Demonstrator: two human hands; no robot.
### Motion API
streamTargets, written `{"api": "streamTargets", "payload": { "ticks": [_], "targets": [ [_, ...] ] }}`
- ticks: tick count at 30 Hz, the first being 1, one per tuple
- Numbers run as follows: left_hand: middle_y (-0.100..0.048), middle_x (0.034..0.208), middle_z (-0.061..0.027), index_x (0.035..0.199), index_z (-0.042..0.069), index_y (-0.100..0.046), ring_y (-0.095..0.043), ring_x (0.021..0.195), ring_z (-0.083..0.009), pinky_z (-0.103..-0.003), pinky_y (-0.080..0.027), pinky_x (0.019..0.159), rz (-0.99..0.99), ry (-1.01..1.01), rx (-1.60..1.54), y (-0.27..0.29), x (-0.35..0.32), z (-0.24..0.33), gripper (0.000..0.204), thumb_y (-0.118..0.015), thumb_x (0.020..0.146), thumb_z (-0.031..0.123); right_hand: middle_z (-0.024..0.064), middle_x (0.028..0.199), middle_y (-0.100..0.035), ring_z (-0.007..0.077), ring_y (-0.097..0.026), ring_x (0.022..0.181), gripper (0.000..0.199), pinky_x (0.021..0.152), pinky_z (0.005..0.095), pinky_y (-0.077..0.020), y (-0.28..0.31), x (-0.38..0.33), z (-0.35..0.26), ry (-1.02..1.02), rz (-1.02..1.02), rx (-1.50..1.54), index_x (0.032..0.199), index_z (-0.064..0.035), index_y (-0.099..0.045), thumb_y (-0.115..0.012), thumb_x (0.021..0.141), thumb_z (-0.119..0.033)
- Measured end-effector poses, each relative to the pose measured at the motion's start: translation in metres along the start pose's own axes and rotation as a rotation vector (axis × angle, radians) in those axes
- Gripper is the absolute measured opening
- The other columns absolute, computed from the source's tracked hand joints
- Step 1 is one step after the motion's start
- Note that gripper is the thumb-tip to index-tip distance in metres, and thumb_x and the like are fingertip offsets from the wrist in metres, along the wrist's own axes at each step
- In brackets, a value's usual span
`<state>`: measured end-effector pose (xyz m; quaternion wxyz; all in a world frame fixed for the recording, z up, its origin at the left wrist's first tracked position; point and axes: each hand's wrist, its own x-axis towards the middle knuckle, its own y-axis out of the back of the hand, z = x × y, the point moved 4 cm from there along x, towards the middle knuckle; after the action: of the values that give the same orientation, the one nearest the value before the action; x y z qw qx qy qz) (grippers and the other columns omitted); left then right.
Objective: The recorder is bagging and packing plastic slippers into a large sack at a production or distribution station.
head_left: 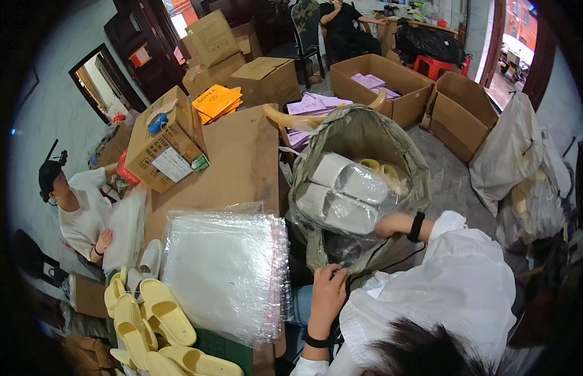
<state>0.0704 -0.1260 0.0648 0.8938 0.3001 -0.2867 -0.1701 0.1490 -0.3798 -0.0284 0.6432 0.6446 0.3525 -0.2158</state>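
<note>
My right hand [395, 225] reaches into the mouth of a grey-green woven sack [414, 144] and grips the near end of a clear plastic bag holding a pair of white slippers [345, 212]; its fingertips are partly hidden. My left hand [329, 293] has its fingers curled on the sack's near rim. Yellow slippers in clear plastic [395, 178] lie deeper in the sack, beside the white pair. Left of the sack, a stack of clear plastic bags [219, 272] rests on the cardboard-topped table [238, 153].
Several loose yellow slippers [169, 313] lie at the table's near left. A carton [163, 141] and orange packets [217, 103] stand farther back. Behind the sack are purple packets [316, 104] and open cartons [461, 116]. A co-worker [84, 200] handles plastic bags at left; another person [348, 31] sits at the back.
</note>
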Motion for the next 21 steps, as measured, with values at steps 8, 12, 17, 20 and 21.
{"api": "streamTargets", "payload": {
  "ticks": [8,12,17,20,21],
  "targets": [
    [-0.058,0.101,-0.0101,0.094,0.003,-0.064,-0.051,0.088,-0.0308,-0.040,-0.044,0.075,-0.015,-0.042,0.046,0.003,-0.005,0.010,0.020,-0.066,0.074,0.000,0.0173,0.086,-0.067,0.0332,-0.065,0.080,0.021,0.070,0.0392,-0.0493,-0.036,0.019,0.130,-0.217,0.062,0.064,0.082,-0.0090,-0.072,-0.069,0.064,-0.020],
    [-0.058,0.105,-0.0099,0.095,0.005,-0.064,-0.050,0.088,-0.0313,-0.040,-0.044,0.076,-0.001,-0.061,0.057,0.002,-0.002,0.009,0.022,-0.066,0.073,0.000,0.0198,0.093,-0.067,0.0377,-0.064,0.085,0.023,0.073,0.0482,-0.0480,-0.046,0.037,0.141,-0.405,0.249,-0.016,0.085,-0.0105,-0.073,-0.068,0.063,-0.016],
    [-0.058,0.105,-0.0098,0.095,0.006,-0.065,-0.050,0.089,-0.0310,-0.039,-0.044,0.077,0.013,-0.068,0.065,0.006,-0.001,0.014,0.023,-0.067,0.072,0.001,0.0069,0.112,-0.065,0.0328,-0.060,0.101,0.028,0.079,0.0574,-0.0347,-0.042,0.059,0.170,-0.795,0.143,-0.184,0.107,-0.0127,-0.069,-0.055,0.085,-0.021],
    [-0.058,0.104,-0.0098,0.095,0.006,-0.066,-0.050,0.089,-0.0305,-0.039,-0.044,0.076,-0.005,-0.039,0.091,0.011,-0.006,0.006,0.024,-0.067,0.072,0.002,0.0089,0.109,-0.066,0.0328,-0.061,0.100,0.026,0.077,0.0573,-0.0378,-0.020,0.052,0.167,-0.716,0.277,-0.358,0.104,-0.0110,-0.070,-0.060,0.082,-0.020],
    [-0.058,0.103,-0.0103,0.096,0.005,-0.066,-0.051,0.087,-0.0306,-0.038,-0.045,0.076,-0.004,-0.068,0.078,0.010,-0.001,0.012,0.024,-0.066,0.072,0.002,0.0089,0.109,-0.066,0.0328,-0.061,0.100,0.026,0.077,0.0573,-0.0378,-0.015,0.043,0.183,-0.736,0.280,-0.357,0.104,-0.0110,-0.070,-0.060,0.082,-0.020]
  ]
}}
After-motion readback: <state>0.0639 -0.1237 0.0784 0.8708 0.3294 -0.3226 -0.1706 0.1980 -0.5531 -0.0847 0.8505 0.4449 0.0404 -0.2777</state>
